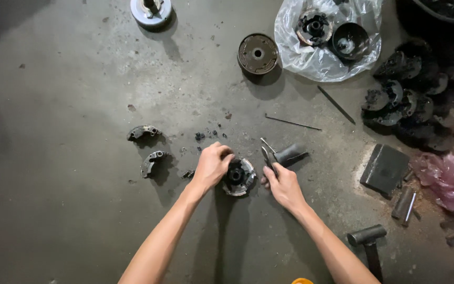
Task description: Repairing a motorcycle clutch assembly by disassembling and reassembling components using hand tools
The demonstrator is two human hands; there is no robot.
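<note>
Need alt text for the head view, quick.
Left hand grips a round clutch assembly on a concrete floor while the right hand holds pliers beside it. Two loose clutch shoes lie left.

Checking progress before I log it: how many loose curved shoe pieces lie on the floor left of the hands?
2: one curved shoe farther up the floor, a second shoe just below it, nearer the left hand. Others may sit hidden in the dark pile at right.

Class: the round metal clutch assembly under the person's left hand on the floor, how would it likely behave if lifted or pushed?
The clutch assembly looks like solid metal, so probably heavy for its size and stiff. It lies flat, so it would likely slide rather than roll. Its grimy surface may be slippery; the left hand grips it from above.
</note>
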